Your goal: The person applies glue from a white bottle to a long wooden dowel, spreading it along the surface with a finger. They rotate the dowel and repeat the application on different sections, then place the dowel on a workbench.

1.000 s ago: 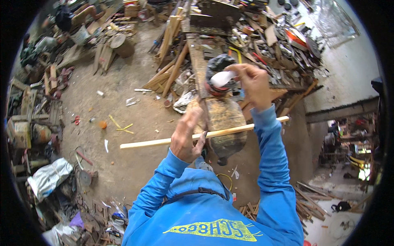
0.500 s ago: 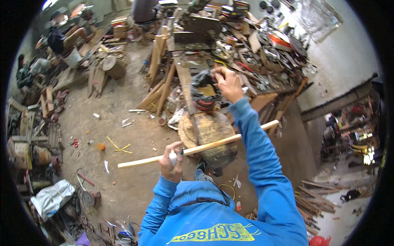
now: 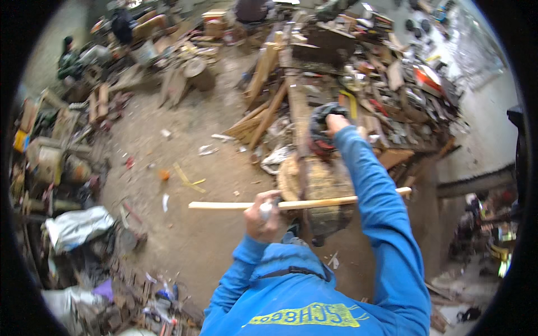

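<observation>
A long, pale wooden strip [image 3: 319, 203] lies crosswise in front of me, its right part passing under my right forearm. My left hand [image 3: 259, 225] is closed round it left of its middle and also holds a small white bottle [image 3: 265, 209] against the palm. Farther off, my right hand [image 3: 337, 123] reaches into the mouth of a container lined with black plastic [image 3: 319, 119], reddish lower down. The fingers dip inside, so what they do is hidden. That container stands at the near end of a wooden bench [image 3: 301, 131], by a yellowish, worn round wooden surface [image 3: 325, 179].
Tools and wood scraps crowd the bench's right side, including a yellow-handled tool [image 3: 352, 103]. Boards [image 3: 270, 115] lean along its left. A stump [image 3: 196, 71] and wood piles stand at the far left. A silvery sack [image 3: 78, 228] lies at the left; yellow strips [image 3: 188, 178] litter the floor.
My right hand has gone from the container's rim down into its mouth. My left hand keeps the strip and bottle; the strip is now more level. The whole view has shifted.
</observation>
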`<state>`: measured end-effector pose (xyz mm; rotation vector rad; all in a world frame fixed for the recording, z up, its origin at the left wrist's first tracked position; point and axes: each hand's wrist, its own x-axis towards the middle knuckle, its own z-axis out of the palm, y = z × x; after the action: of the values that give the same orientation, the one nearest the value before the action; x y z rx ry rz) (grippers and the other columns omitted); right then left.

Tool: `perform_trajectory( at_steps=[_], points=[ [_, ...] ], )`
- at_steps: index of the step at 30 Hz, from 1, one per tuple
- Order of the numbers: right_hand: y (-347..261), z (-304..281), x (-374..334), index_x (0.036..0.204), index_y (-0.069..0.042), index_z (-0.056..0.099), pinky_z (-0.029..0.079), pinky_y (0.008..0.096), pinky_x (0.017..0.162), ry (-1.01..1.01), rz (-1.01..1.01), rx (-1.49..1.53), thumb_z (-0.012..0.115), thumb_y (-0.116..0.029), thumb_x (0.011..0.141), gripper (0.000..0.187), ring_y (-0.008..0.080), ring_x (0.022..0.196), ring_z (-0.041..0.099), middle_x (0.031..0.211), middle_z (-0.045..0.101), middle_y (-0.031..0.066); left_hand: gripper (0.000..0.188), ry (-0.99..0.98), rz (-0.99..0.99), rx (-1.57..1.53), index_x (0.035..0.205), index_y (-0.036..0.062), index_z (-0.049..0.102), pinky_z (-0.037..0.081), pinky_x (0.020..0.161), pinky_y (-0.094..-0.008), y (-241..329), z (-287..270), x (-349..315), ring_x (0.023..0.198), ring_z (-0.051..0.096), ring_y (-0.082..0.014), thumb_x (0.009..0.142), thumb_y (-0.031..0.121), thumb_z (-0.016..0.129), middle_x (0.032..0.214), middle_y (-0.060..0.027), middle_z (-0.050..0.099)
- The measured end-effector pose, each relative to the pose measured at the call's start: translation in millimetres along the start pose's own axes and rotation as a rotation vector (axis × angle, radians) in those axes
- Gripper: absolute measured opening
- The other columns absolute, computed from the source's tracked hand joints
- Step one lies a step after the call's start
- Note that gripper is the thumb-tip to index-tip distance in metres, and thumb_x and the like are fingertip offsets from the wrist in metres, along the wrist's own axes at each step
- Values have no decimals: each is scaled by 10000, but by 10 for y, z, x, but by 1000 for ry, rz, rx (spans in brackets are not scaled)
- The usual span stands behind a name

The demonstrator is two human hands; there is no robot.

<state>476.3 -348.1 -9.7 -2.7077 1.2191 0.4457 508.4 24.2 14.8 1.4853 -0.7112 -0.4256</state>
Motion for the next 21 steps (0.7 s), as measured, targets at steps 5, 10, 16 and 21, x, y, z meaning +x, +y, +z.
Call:
perform_trajectory(
  at_steps=[5, 10, 16, 21],
  points=[
    [409, -232, -641, 941, -5, 723, 527, 325, 726, 271, -184, 745, 706, -218, 838, 238, 194, 799, 682, 839, 716, 136, 261, 6, 35, 73, 1082, 30, 655, 444, 612, -241, -227, 75, -6, 646, 524, -108, 866, 122, 540, 742, -24, 572],
    [1610, -228, -1830, 998, 39, 685, 538, 279, 786, 396, -45, 1020, 640, -185, 939, 235, 143, 866, 664, 925, 711, 82, 193, 33, -155, 92, 1050, 35, 649, 375, 577, -222, -456, -27, -204, 637, 456, -79, 912, 147, 573, 732, 15, 513],
    [2893, 411, -2779, 989, 8, 678, 540, 292, 821, 760, 368, 1289, 619, -277, 963, 292, 136, 937, 660, 993, 711, 86, 154, 82, -171, 80, 1037, 27, 627, 294, 534, -208, -496, 75, -195, 616, 385, -42, 956, 144, 569, 727, 41, 470],
    [2978, 866, -2935, 1027, 14, 703, 522, 282, 867, 694, 311, 1110, 696, -163, 900, 218, 130, 958, 640, 1042, 711, 86, 170, 37, -181, 18, 1058, 20, 609, 252, 515, -198, -430, 381, -174, 588, 357, -29, 969, 158, 562, 714, 55, 446]
  ],
)
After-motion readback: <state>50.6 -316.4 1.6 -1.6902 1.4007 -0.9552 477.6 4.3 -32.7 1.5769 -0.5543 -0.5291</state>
